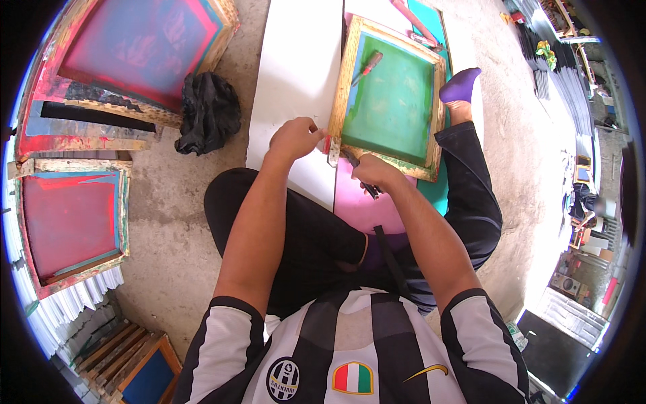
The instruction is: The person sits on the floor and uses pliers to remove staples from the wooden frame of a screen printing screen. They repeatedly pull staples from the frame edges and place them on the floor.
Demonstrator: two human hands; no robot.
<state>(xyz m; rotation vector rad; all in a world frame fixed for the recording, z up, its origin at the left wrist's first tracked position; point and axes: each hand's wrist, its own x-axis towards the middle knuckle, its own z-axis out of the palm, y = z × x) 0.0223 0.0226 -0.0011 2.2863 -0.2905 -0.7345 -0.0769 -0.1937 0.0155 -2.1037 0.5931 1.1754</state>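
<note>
A wooden screen-printing frame (436, 108) with green mesh lies in front of me on coloured boards. My right hand (378, 174) is wrapped round what look like dark pliers (349, 157), their jaws at the frame's near-left corner and the handle ends sticking out below my fist. Just left of that corner, my left hand (295, 139) hovers with fingers curled and thumb and fingertips close together. Whatever it may pinch is too small to see. On the mesh rests a red-handled tool (371, 63), perhaps a screwdriver. Beyond the frame's far edge lies a hammer (418, 27) with a reddish handle.
A white board (296, 60) lies left of the frame, pink (356, 205) and teal sheets (437, 195) under it. A crumpled black plastic bag (210, 113) sits beside paint-stained screens (70, 222) at left. My purple-socked foot (461, 85) is by the frame's right side.
</note>
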